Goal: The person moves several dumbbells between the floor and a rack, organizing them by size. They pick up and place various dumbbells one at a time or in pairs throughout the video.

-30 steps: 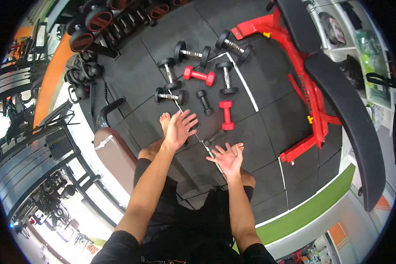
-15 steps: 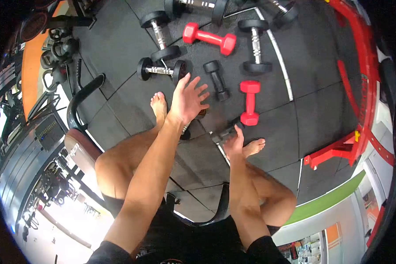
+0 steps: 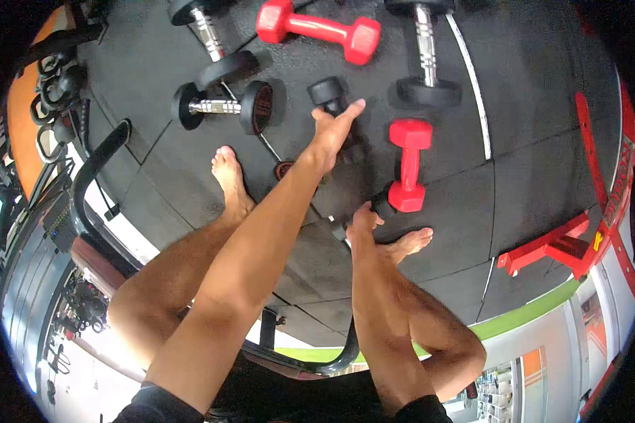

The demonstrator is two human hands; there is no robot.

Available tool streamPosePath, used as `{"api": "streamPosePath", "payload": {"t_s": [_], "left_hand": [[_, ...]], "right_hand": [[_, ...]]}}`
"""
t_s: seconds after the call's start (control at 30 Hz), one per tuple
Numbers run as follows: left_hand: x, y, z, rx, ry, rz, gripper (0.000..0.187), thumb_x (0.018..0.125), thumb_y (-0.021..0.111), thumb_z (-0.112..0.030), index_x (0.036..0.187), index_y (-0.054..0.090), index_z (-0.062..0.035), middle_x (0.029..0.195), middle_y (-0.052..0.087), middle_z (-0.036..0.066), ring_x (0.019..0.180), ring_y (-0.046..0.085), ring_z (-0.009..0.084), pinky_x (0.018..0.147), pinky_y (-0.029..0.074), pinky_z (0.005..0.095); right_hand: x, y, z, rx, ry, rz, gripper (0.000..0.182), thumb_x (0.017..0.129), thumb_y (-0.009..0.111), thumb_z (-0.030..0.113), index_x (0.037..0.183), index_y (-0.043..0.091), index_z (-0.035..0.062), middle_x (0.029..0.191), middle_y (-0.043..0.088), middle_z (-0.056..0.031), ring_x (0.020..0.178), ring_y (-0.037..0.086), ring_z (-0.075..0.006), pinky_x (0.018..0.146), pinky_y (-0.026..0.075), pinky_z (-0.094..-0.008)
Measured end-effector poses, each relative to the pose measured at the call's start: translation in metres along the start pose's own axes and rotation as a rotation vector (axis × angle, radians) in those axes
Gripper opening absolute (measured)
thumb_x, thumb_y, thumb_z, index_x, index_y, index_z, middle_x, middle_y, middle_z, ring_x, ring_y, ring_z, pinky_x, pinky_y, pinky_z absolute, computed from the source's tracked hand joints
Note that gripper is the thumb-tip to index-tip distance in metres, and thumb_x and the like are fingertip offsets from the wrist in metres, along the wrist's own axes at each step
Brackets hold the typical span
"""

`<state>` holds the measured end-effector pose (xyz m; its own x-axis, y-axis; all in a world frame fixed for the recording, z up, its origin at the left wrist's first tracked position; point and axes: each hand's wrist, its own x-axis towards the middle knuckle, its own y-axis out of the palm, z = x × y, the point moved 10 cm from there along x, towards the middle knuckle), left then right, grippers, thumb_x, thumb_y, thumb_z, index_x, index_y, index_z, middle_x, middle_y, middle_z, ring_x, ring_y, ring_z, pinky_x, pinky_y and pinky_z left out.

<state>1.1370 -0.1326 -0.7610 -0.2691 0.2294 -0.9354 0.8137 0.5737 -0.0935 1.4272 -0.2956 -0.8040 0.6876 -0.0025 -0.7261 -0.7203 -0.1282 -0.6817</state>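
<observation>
The right hand (image 3: 363, 222) is wrapped round a small black dumbbell (image 3: 374, 209) lying on the mat (image 3: 155, 162), its far end touching the red dumbbell (image 3: 408, 166). Bare toes sit just beside it, so a slipped grip would likely drop the weight on the right foot (image 3: 407, 242), or knock the red dumbbell rolling. The left hand (image 3: 331, 134) stretches forward, arm nearly straight, fingers open and flat over a second black dumbbell (image 3: 335, 106) just left of the red one, not yet closed on it. Reaching that far while bent over, the person could tip forward.
</observation>
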Motion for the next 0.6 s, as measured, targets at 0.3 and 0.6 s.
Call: {"api": "streamPosePath", "payload": {"t_s": [0.3, 0.6], "left_hand": [[0.032, -0.015, 0.017, 0.332, 0.082, -0.431, 0.066, 0.087, 0.068, -0.03, 0.13, 0.033, 0.0066, 0.116, 0.06, 0.03, 0.109, 0.061, 0.0413, 0.094, 0.049, 0.0431], [-0.008, -0.027, 0.016, 0.176, 0.099, -0.188, 0.048, 0.088, 0.067, -0.024, 0.117, 0.04, 0.003, 0.111, 0.06, 0.024, 0.101, 0.063, 0.0319, 0.082, 0.051, 0.0418]], "right_hand": [[0.002, -0.008, 0.004, 0.001, -0.081, -0.103, 0.067, 0.091, 0.065, 0.022, 0.135, 0.022, -0.0052, 0.133, 0.045, -0.0299, 0.121, 0.051, -0.0411, 0.101, 0.044, -0.0477], [-0.014, -0.025, 0.023, 0.034, -0.21, 0.065, 0.067, 0.091, 0.063, 0.011, 0.142, 0.022, -0.0021, 0.138, 0.048, -0.02, 0.119, 0.052, -0.0316, 0.103, 0.041, -0.04]]}}
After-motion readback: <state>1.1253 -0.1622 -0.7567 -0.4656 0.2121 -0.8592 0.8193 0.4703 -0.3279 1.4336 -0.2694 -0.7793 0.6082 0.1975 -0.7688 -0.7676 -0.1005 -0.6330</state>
